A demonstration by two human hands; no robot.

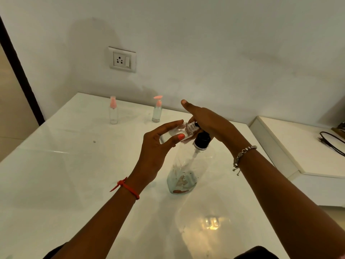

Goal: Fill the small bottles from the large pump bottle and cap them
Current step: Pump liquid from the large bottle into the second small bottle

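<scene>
Two small clear pink-topped bottles point(113, 111) point(157, 109) wait well behind the large clear black-collared pump bottle point(188, 165) on the white counter point(65, 165), whose pump the straight-fingered right hand point(209, 122) presses while the left hand point(158, 146) grips an uncapped small clear bottle point(179, 130), tilted mouth-to-spout, evidently to catch the liquid.

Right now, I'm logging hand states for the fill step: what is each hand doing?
Left hand: grips the small bottle.
Right hand: open, pressing the black pump of the large bottle.
</scene>
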